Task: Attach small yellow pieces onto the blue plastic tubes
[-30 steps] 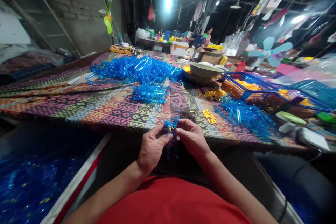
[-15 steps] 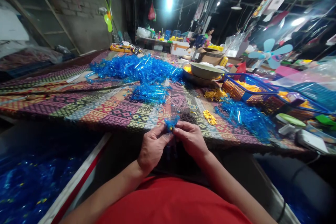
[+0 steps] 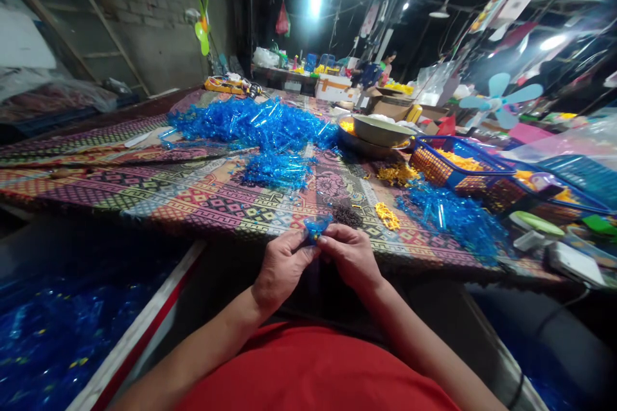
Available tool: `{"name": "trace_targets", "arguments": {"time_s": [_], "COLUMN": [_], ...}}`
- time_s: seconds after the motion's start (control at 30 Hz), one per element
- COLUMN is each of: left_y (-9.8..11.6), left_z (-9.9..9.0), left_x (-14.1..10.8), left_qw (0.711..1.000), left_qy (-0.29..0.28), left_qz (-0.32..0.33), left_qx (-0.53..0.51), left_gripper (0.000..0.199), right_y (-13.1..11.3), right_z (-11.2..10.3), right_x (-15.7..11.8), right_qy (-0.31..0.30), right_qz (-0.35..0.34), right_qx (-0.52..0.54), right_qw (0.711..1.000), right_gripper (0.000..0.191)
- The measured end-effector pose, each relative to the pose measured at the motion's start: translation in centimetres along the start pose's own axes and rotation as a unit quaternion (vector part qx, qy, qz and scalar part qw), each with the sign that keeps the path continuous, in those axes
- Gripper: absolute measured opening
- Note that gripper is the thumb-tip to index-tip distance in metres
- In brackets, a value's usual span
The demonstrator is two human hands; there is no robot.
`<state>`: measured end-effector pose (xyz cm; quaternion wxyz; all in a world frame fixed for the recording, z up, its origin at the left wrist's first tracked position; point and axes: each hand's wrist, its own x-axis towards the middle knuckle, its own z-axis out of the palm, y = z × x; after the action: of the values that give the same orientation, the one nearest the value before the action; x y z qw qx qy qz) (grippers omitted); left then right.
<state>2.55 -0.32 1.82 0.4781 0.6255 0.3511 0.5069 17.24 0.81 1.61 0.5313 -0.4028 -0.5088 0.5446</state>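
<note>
Both my hands meet just in front of the table's near edge, around a small clear blue plastic piece point(image 3: 315, 226) with a speck of yellow at its lower end. My left hand point(image 3: 285, 264) pinches its left side between thumb and fingers. The thumb and fingertips of my right hand point(image 3: 351, 255) are closed on its right side, by the yellow speck. Just beyond the hands lie a patch of tiny dark pieces point(image 3: 347, 215) and a small heap of yellow parts point(image 3: 387, 216). A little bundle of blue plastic pieces point(image 3: 277, 169) rests farther back.
A large blue plastic heap point(image 3: 250, 122) covers the table's back; another blue pile point(image 3: 453, 218) lies right. Stacked bowls point(image 3: 383, 131) and a blue basket point(image 3: 457, 167) of yellow parts stand behind it. A fan point(image 3: 499, 101) is at right. A person point(image 3: 387, 64) is far back.
The view has shifted slightly, so the scene sits a little farther right. My hands keep nearly the same pinch on the blue piece.
</note>
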Motion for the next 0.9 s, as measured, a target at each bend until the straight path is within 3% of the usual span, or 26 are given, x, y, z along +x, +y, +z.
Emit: {"name": "trace_targets", "arguments": {"time_s": [0.2,0.33,0.47,0.7,0.9], "left_y": [0.2,0.5,0.2,-0.3,0.1], "left_z": [-0.4,-0.6,-0.6,-0.7,-0.6], "left_x": [0.3,0.3,0.3,0.3,0.5], "left_qw": [0.998,0.999,0.999,0.998,0.997], "left_qy": [-0.016,-0.046,-0.033,-0.061,-0.061], "left_qz": [0.033,0.008,-0.027,-0.020,-0.013], "left_qx": [0.060,0.018,-0.008,-0.016,-0.040], "left_gripper": [0.019,0.021,0.023,0.024,0.027], "right_y": [-0.2,-0.4,-0.1,-0.3,-0.6], "right_z": [0.0,0.3,0.4,-0.5,-0.1], "right_x": [-0.1,-0.2,-0.3,-0.4,-0.4], "right_qy": [0.009,0.026,0.033,-0.017,0.016], "right_qz": [-0.006,0.007,-0.004,-0.006,-0.009], "right_qx": [-0.011,-0.029,-0.094,-0.117,-0.096], "right_qw": [1.000,0.999,0.995,0.993,0.995], "right_gripper": [0.018,0.022,0.021,0.020,0.020]}}
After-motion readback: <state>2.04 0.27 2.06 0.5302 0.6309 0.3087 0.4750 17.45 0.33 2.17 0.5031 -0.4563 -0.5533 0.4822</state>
